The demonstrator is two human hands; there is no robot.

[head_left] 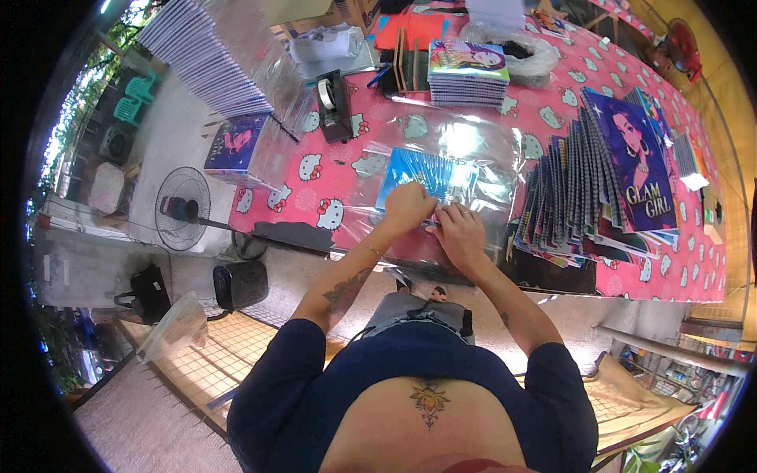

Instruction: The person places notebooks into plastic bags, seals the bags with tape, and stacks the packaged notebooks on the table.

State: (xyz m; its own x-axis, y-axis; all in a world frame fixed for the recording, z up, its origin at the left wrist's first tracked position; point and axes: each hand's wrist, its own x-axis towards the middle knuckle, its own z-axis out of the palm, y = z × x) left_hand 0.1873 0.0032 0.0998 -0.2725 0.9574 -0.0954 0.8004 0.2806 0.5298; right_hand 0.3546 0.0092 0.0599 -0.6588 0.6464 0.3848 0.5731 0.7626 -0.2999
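Outdoors, under daylight, at a long desk (315, 169) covered in pink cartoon-cat cloth, concrete floor and a standing fan (183, 207) off to the left. Both hands at the desk's near edge, meeting over a blue spiral notebook (422, 175) lying flat inside a clear plastic sleeve (473, 154). Left hand (408, 206) curled into a loose fist, fingers closed down on the near edge of the notebook and sleeve, thin bracelet at the wrist. Right hand (459, 230) just beside it, touching, fingers bent and pinching the same near edge of the plastic, ring on one finger. Notebook stretching away from both grips toward the far side of the desk, its bulk beyond the knuckles, its near edge hidden under the hands. Exact hold of the fingertips hard to make out; closed on the sleeve edge as far as can be seen.

To the right, a fanned row of spiral notebooks (568, 189) standing on edge, topped by a purple one with a cartoon girl on its cover (635, 162). Further back, a neat stack of notebooks (467, 75) with a colourful cover, and a black tape dispenser (333, 106) to the left of it. At far left, another long slanted row of wrapped notebooks (206, 55). Below the desk, a black stool (239, 284) on the floor.
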